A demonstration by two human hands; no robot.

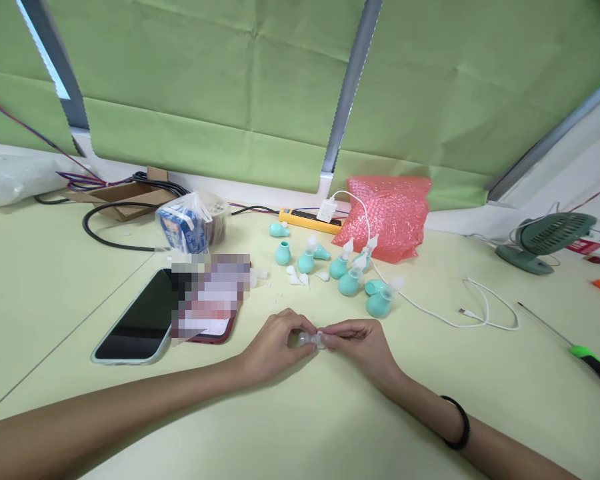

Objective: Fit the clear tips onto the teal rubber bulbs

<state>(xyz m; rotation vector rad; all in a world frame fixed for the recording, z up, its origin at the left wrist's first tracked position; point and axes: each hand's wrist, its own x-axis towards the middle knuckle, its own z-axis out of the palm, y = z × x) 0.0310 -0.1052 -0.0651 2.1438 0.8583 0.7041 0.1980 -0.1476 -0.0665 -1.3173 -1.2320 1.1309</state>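
A small clear plastic nozzle piece [305, 338] is pinched between both hands, low over the table's middle. My left hand [279, 343] has thumb and forefinger closed on its left end. From the other side, my right hand [363, 345] grips the right end with its fingertips, which partly hide the piece. Beyond the hands stand several turquoise squeeze bulbs [349, 283], some with clear pointed tips fitted. One open-necked bulb [283, 254] stands without a tip, and another bulb [279, 230] lies on its side. Small white pointed tips [295, 277] lie in front of the bulbs.
Two phones, one black-screened [137, 320] and one red-edged [220, 333], lie at left. Behind are a bagged blue package [185, 223], a yellow power strip [305, 220] and pink bubble wrap [393, 217]. A white cable [440, 319], screwdriver [580, 351] and green fan [550, 237] are at right.
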